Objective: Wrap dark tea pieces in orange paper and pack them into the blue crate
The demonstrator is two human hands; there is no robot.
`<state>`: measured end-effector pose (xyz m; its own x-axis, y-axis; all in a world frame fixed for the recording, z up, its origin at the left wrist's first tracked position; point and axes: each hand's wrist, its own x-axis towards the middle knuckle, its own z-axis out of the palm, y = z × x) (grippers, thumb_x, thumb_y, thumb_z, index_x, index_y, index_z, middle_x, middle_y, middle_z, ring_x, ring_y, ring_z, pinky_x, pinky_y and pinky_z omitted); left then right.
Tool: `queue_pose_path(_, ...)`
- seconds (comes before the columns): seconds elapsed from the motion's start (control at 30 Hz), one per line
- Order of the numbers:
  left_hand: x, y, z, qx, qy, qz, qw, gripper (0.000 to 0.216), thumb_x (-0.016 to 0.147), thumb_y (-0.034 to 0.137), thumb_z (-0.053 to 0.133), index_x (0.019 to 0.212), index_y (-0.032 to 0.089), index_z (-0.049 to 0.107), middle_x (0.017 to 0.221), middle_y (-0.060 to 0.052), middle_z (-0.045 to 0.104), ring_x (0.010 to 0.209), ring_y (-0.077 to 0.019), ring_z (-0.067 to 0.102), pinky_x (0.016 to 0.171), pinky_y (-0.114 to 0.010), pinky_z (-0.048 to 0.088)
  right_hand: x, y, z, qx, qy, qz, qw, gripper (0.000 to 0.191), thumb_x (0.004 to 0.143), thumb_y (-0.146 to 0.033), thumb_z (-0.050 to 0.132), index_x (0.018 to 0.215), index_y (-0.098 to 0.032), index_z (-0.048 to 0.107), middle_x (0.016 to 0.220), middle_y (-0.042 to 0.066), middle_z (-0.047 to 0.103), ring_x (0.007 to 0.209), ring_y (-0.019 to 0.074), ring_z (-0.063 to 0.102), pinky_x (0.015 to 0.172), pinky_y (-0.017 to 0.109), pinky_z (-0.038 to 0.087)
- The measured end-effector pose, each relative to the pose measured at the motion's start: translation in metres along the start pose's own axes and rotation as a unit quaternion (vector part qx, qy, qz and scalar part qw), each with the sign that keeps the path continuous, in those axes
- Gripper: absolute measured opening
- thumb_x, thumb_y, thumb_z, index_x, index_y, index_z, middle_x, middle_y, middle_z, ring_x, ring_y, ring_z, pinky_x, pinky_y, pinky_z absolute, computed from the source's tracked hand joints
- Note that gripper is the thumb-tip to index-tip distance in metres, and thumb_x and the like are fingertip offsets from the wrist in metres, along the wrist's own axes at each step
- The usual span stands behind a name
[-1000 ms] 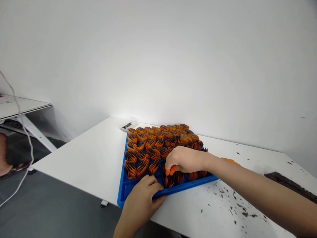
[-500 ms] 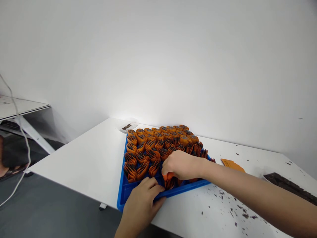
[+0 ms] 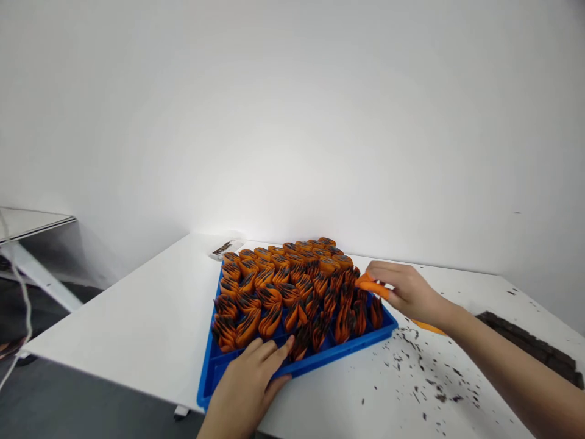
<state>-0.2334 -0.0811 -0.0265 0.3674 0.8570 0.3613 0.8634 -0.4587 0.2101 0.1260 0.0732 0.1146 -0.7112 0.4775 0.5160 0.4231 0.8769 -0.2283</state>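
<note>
A blue compartmented tray (image 3: 347, 350) lies on the white table, filled with rows of folded orange-and-black bundles (image 3: 267, 296) standing on edge. Their exact kind I cannot tell. My left hand (image 3: 249, 381) grips the near rim, thumb outside and fingers over it, the forefinger at a dark bundle. Over the tray's right edge is my right hand (image 3: 406, 289), thumb and forefinger brought together beside the bundles there. Bright orange covers, like finger cots (image 3: 375, 289), sit on those fingertips. Whatever they pinch, if anything, is too small to make out.
Dark slabs (image 3: 530, 347) lie on the right of the table. Dark crumbs (image 3: 441, 396) are scattered nearer. An orange piece (image 3: 428, 327) shows under my right forearm. Behind the tray is a small clear bag (image 3: 227, 248). A wall backs the table; a cable (image 3: 22, 292) hangs left.
My right hand has left the near middle of the tray and moved right and up to its right edge. My left hand stays on the near rim. The view has shifted slightly.
</note>
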Motion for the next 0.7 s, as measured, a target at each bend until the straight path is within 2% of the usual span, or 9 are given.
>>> queue_pose_path(0.17,0.005,-0.029,-0.007,-0.014,0.004,0.006,1.000,0.047,0.102,0.046,0.071,0.149,0.041,0.065,0.115,-0.002,0.080,0.100,-0.0261,0.076,0.086,-0.034,0.067,-0.077,0.042,-0.042,-0.108,0.068,0.125,0.984,0.041,0.113,-0.049,0.045,0.100,-0.025,0.076,0.082,0.004,0.073,0.068,0.0173,0.064,0.062,0.030,0.047)
queue_pose_path(0.23,0.009,-0.039,-0.012,-0.026,0.004,0.007,1.000,0.037,0.101,0.051,0.071,0.137,0.042,0.074,0.113,-0.002,0.081,0.099,-0.0255,0.078,0.087,-0.033,0.067,-0.106,0.057,-0.058,-0.149,0.100,0.188,0.966,0.047,0.112,-0.054,0.042,0.099,-0.026,0.077,0.083,0.005,0.073,0.066,0.0178,0.062,0.061,0.031,0.045)
queue_pose_path(0.37,0.015,-0.057,-0.015,-0.025,-0.005,-0.008,1.000,0.033,0.097,0.057,0.073,0.123,0.038,0.082,0.118,-0.002,0.083,0.105,-0.0275,0.080,0.091,-0.033,0.068,-0.158,0.091,-0.088,-0.198,0.135,0.333,0.912,0.055,0.107,-0.065,0.041,0.097,-0.028,0.080,0.096,0.007,0.074,0.064,0.0177,0.058,0.059,0.033,0.044)
queue_pose_path(0.47,0.014,-0.069,-0.009,-0.015,0.019,-0.036,0.999,0.037,0.090,0.066,0.076,0.109,0.035,0.086,0.114,-0.003,0.085,0.103,-0.0306,0.081,0.091,-0.036,0.069,-0.190,0.119,-0.107,-0.199,0.082,0.428,0.878,0.054,0.102,-0.069,0.045,0.100,-0.029,0.081,0.111,0.008,0.075,0.071,0.0199,0.063,0.057,0.032,0.044)
queue_pose_path(0.53,0.008,-0.074,-0.003,-0.008,0.055,-0.063,0.996,0.045,0.086,0.072,0.076,0.104,0.032,0.086,0.104,-0.004,0.086,0.097,-0.0319,0.082,0.086,-0.038,0.070,-0.206,0.134,-0.114,-0.193,0.029,0.462,0.865,0.053,0.100,-0.068,0.047,0.100,-0.028,0.082,0.116,0.010,0.075,0.078,0.0228,0.066,0.057,0.032,0.044)
queue_pose_path(0.6,0.001,-0.074,0.005,0.011,0.077,-0.079,0.994,0.053,0.084,0.078,0.073,0.105,0.030,0.085,0.098,-0.004,0.085,0.093,-0.0330,0.082,0.085,-0.041,0.070,-0.212,0.141,-0.114,-0.183,-0.011,0.466,0.865,0.049,0.099,-0.064,0.049,0.102,-0.028,0.082,0.117,0.010,0.075,0.083,0.0245,0.068,0.060,0.033,0.047)
queue_pose_path(0.7,-0.008,-0.065,0.012,0.063,0.123,-0.089,0.986,0.057,0.088,0.079,0.067,0.111,0.028,0.081,0.111,-0.008,0.083,0.102,-0.0359,0.079,0.091,-0.048,0.067,-0.206,0.132,-0.097,-0.153,-0.078,0.426,0.888,0.039,0.098,-0.055,0.055,0.113,-0.030,0.081,0.119,0.008,0.075,0.087,0.0234,0.070,0.070,0.034,0.052)
